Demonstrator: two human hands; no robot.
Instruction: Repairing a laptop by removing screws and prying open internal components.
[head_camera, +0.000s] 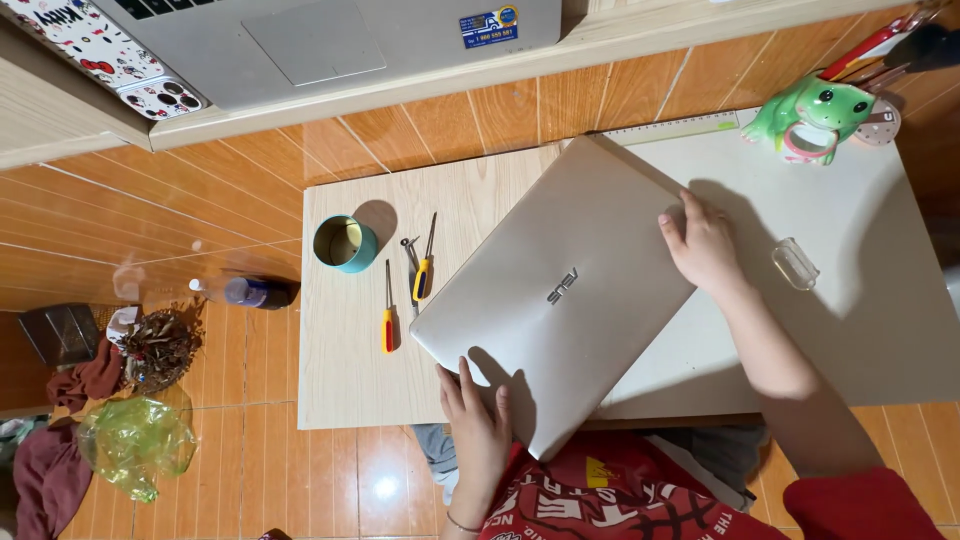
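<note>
A closed silver-beige laptop (560, 300) lies turned at an angle on a low pale wooden table (350, 380). My left hand (478, 425) presses flat on the laptop's near corner, fingers spread. On its far right edge rests my right hand (705, 248), fingers curled over the rim. Left of the laptop lie two screwdrivers with yellow-and-red handles (388, 320) (425, 272) and a small metal tool (410, 250). A teal cup (346, 244) stands beyond them.
A green frog-shaped holder (815, 115) and a clear ruler (675, 128) sit at the table's far right, with a small clear case (796, 264) nearby. A second grey laptop (330, 45) and a patterned phone (100, 50) rest on a shelf above. A bottle (245, 292), cloths and a green bag (135, 445) lie on the floor at left.
</note>
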